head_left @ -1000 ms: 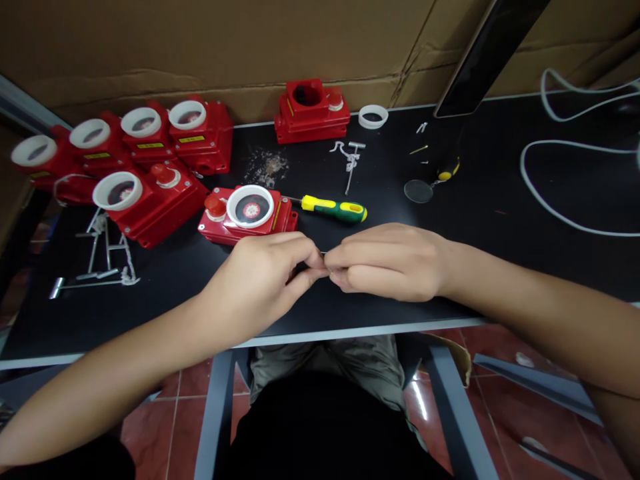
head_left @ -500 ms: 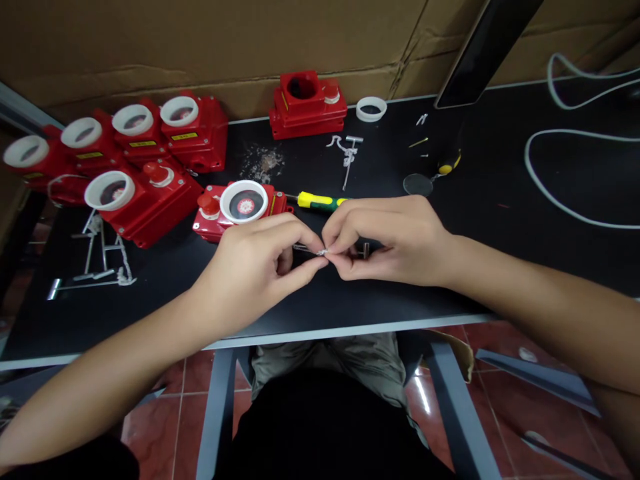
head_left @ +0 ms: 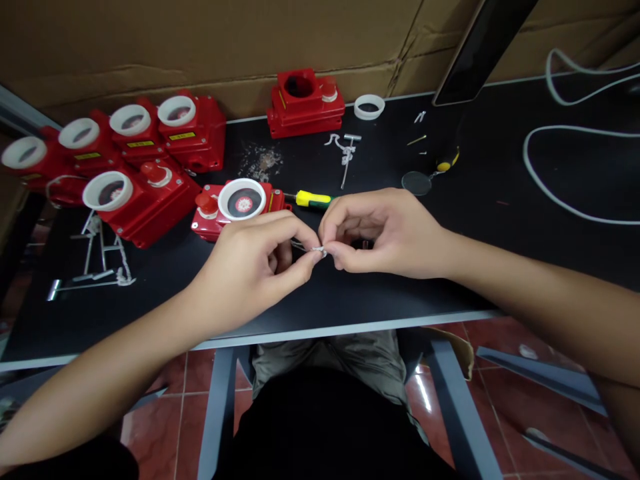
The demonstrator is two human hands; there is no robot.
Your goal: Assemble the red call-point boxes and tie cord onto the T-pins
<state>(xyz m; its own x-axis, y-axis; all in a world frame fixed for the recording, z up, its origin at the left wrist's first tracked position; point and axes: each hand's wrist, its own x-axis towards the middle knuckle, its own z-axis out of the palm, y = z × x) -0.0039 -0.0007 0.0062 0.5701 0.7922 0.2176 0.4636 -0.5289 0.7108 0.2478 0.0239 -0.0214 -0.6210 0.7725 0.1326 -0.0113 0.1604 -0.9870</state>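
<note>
My left hand [head_left: 260, 259] is closed in a pinch on a small metal chain [head_left: 320, 251], at the front middle of the black table. Facing it, my right hand [head_left: 387, 230] pinches the same chain, thumb and forefinger tips almost touching those of the left. My fingers cover most of the chain, and a thin strand shows behind the left fingertips. A red alarm box [head_left: 209, 220] with a white ring and red knob lies just behind my left hand. Beyond the right fingers is a yellow and green screwdriver [head_left: 313, 200], partly hidden.
Several red boxes [head_left: 170, 193] with white rings stand at the left, near small T-shaped metal hammers [head_left: 90, 283]. Along the back are another red box [head_left: 306, 117], a loose white ring [head_left: 369, 107] and a hammer with chain [head_left: 346, 160]. A white cable [head_left: 537, 183] loops at right.
My right hand has shifted slightly up and left and its fingers have rolled around the chain. The left hand keeps its pinch with little movement.
</note>
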